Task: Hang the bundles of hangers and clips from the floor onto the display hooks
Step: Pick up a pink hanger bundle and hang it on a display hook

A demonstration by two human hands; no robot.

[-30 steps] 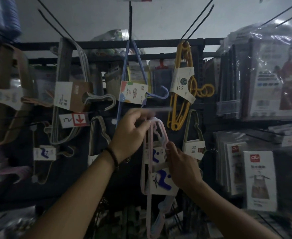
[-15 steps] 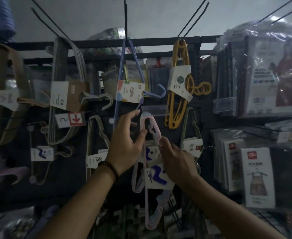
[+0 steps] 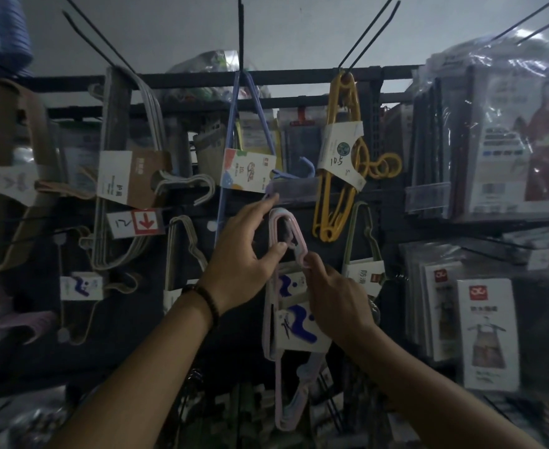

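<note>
A bundle of pink hangers (image 3: 278, 361) with a white and blue card label hangs in front of the dark display rack, its top loop at mid-height. My left hand (image 3: 245, 254) is raised at that loop, thumb against its left side and index finger stretched up toward a clear price-tag holder (image 3: 294, 191). My right hand (image 3: 334, 298) pinches the loop's right side and covers part of the label. The hook under the loop is hidden by the hangers and fingers.
A blue hanger bundle (image 3: 234, 147) and a yellow hanger bundle (image 3: 341, 157) hang above. Grey and beige hanger bundles (image 3: 127, 176) fill the left side. Bagged aprons (image 3: 490, 332) hang on the right. Long black hooks (image 3: 367, 30) stick out overhead.
The pink bundle's loop has come down from beside the price-tag holder. My left hand shifted from the holder to the loop's left side. My right hand keeps its pinch.
</note>
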